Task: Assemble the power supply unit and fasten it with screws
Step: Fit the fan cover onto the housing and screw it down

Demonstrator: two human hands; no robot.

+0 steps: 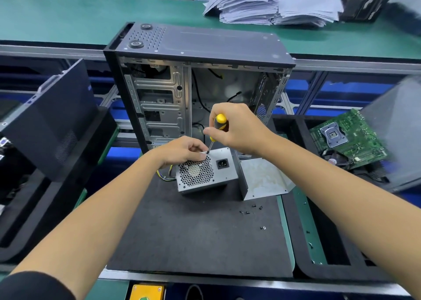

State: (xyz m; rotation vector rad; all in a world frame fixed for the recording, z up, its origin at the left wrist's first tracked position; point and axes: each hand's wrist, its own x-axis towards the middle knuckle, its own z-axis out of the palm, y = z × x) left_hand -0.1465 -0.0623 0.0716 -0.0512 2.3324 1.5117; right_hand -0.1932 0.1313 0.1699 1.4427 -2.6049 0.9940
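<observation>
Fastening is judged barely begun: the power supply unit [206, 171] sits on the dark mat [193, 231] before the open computer case [196, 76], a screw at its upper-left corner pinched by the left hand [182, 150] and met by the screwdriver [217, 129] gripped in the right hand [237, 127]. Loose screws [250, 209] are seen at four o'clock from the unit, so several are judged left.

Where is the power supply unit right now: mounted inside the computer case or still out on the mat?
Out. The power supply unit sits on the dark mat in front of the open computer case, fan grille facing the camera.
</observation>
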